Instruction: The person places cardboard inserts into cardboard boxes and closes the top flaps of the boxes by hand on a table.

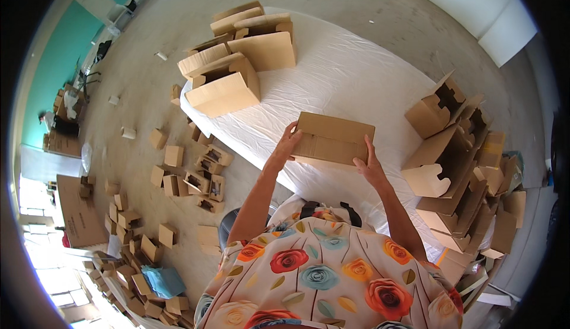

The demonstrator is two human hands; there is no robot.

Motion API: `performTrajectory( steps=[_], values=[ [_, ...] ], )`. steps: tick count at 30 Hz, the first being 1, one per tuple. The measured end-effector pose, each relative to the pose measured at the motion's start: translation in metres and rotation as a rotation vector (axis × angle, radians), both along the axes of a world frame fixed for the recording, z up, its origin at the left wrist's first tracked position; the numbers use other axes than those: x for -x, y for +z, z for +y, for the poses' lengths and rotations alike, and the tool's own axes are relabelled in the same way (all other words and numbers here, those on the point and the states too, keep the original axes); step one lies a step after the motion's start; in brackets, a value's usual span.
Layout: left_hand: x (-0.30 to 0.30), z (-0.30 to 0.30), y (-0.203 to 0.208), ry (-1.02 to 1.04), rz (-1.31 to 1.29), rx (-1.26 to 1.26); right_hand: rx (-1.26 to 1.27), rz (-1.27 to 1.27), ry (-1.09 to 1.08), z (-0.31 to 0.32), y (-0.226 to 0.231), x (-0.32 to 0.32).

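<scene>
Between my two hands is a closed brown cardboard box, held level over the near part of a white-covered table. My left hand grips the box's left end, with the thumb along its side. At the opposite end my right hand presses with thumb and fingers. The box's underside and whatever lies inside it are hidden. Stacked open cardboard boxes stand on the far left of the table, and more open boxes with cut-out flaps lean together at its right side.
Many small cardboard boxes lie scattered on the concrete floor to the left. A larger heap with a blue bag is at lower left. A big flat carton stands by the left wall. Part of a dark round seat shows beside me.
</scene>
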State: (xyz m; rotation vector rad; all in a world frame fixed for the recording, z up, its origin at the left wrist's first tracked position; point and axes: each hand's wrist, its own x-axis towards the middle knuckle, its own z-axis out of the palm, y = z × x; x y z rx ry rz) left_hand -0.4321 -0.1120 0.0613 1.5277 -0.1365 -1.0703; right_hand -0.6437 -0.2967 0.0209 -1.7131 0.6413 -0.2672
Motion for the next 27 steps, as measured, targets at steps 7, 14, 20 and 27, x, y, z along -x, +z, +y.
performTrajectory(
  steps=[7, 14, 20, 27],
  values=[
    [-0.035, -0.043, -0.044, 0.199, -0.78, -0.347, 0.315, -0.029, 0.018, 0.006, -0.004, -0.04],
    [-0.137, -0.046, -0.045, 0.406, -0.941, -0.26, 0.363, -0.203, 0.061, -0.021, -0.014, -0.169],
    [-0.187, -0.059, -0.041, 0.497, -1.057, -0.252, 0.554, -0.275, 0.074, -0.034, -0.033, -0.257],
    [-0.177, -0.069, -0.063, 0.448, -1.306, -0.419, 0.401, -0.076, 0.077, -0.032, 0.007, -0.225]
  ],
)
